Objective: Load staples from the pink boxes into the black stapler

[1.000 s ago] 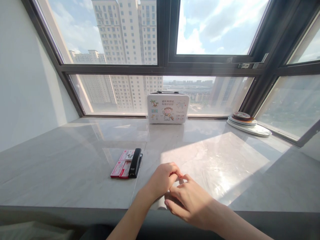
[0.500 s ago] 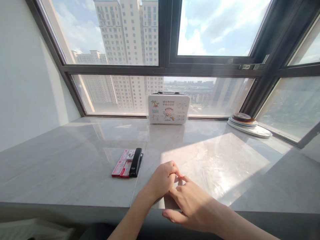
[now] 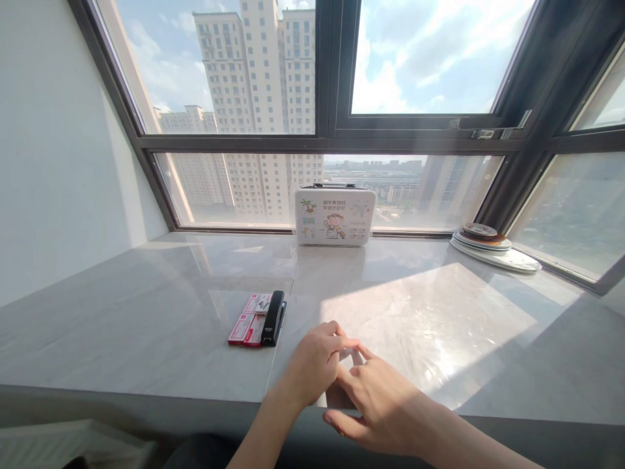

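Just straightened the index finger of the left hand [image 3: 313,366] to touch the right hand [image 3: 381,396]. Got fingers loosely apart, pinching nothing visible, so leaving the long black stapler [image 3: 273,320] alone beside small red-and-white boxes [image 3: 244,329], front-left of the white rectangular case [image 3: 336,218].

"What sort of place is this?"
"Looks like a home, high up: a deep marble-look window ledge [image 3: 146,326], dark-framed windows [image 3: 439,58], tower blocks [image 3: 263,78] outside, a cartoon-printed case [image 3: 336,218]."
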Demonstrator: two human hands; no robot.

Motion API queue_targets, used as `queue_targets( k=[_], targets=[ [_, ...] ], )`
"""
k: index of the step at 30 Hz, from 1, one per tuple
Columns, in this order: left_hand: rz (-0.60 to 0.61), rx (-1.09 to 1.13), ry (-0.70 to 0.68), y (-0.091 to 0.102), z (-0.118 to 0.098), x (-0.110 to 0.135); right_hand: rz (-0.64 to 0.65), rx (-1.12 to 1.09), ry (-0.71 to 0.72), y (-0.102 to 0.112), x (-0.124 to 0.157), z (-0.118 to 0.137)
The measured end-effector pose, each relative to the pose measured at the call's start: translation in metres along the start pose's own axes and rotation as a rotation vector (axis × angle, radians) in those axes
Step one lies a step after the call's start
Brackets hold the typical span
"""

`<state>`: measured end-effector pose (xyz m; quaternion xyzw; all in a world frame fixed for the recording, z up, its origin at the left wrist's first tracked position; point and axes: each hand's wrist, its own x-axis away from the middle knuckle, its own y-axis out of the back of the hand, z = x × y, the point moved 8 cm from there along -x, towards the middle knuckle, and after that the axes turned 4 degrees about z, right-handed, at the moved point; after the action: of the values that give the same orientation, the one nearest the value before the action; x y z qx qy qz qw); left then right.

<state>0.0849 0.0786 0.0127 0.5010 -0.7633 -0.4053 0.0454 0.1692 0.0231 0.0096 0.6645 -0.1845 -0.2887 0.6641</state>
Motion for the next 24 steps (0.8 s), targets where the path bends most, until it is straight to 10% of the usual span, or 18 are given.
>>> queue_targets(
  k=[24],
  targets=[
    [0.09,0.101,0.027,-0.007,0.0,-0.007,0.029,0.009,-0.12,-0.006,-0.006,-0.006]
  ],
)
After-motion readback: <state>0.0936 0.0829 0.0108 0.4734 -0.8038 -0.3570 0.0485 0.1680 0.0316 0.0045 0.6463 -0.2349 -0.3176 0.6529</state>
